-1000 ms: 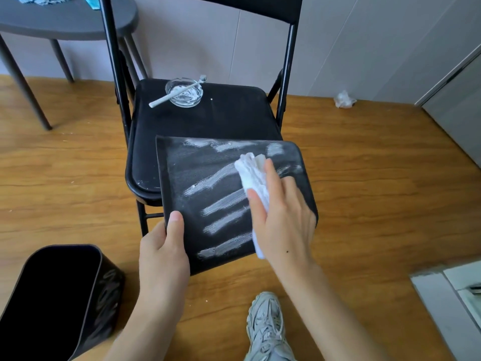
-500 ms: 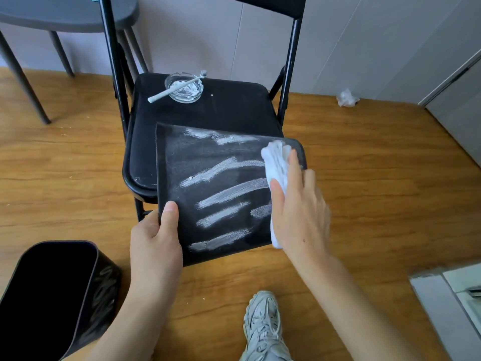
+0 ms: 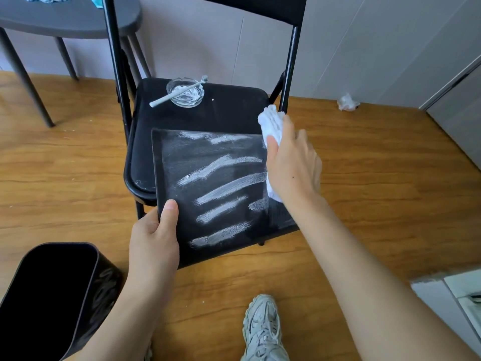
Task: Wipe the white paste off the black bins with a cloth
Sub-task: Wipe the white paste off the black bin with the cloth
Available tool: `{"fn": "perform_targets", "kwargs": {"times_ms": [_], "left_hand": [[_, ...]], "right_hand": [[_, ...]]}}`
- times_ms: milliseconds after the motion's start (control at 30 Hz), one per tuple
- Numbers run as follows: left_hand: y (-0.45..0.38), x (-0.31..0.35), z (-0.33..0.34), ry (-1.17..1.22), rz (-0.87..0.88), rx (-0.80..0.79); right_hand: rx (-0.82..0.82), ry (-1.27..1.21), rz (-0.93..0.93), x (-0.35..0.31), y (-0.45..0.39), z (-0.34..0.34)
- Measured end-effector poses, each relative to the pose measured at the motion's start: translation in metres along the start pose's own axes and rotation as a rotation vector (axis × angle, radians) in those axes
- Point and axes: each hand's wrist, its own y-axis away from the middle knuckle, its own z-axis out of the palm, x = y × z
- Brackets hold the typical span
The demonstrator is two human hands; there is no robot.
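A black bin (image 3: pixel 208 142) lies on its side, leaning on the front of a black folding chair (image 3: pixel 229 110). Its upturned face carries several streaks of white paste (image 3: pixel 229 188). My left hand (image 3: pixel 153 238) grips the bin's near left edge, thumb on top. My right hand (image 3: pixel 291 165) holds a white cloth (image 3: pixel 272 123) and presses it on the bin's right edge; the cloth sticks out past my fingertips and below my palm. A second black bin (image 3: pixel 57 295) stands open on the floor at the lower left, with pale smears on its side.
A glass dish (image 3: pixel 185 93) of white paste with a white toothbrush (image 3: pixel 177 92) across it sits at the back of the chair seat. A dark table (image 3: pixel 65 19) stands at the back left. A crumpled tissue (image 3: pixel 347 102) lies by the wall. My shoe (image 3: pixel 263 329) is below.
My right hand slid the cloth from the middle of the bin's face to its right edge and farther up. The streaks on the right part are thinner.
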Motion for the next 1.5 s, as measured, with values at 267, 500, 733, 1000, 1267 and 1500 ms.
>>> {"fn": "perform_targets", "kwargs": {"times_ms": [267, 500, 733, 1000, 1267, 1500], "left_hand": [[-0.005, -0.006, -0.002, 0.022, -0.011, 0.033], [-0.006, -0.007, -0.01, -0.024, -0.033, -0.06], [-0.009, 0.001, -0.004, 0.029, -0.062, -0.057], [-0.012, -0.007, -0.001, 0.05, -0.069, 0.036], [-0.011, -0.004, -0.014, -0.007, -0.086, -0.1], [-0.012, 0.002, -0.008, 0.077, -0.136, -0.097]], "right_hand": [[-0.086, 0.023, -0.098, 0.009, 0.07, -0.015], [-0.112, 0.119, -0.101, 0.01, 0.072, -0.016], [0.008, 0.073, 0.024, 0.006, -0.021, 0.004], [-0.037, 0.104, -0.077, 0.008, 0.038, -0.007], [-0.164, 0.124, -0.124, 0.006, 0.087, -0.017], [-0.074, 0.068, 0.02, 0.001, -0.017, -0.001]]}}
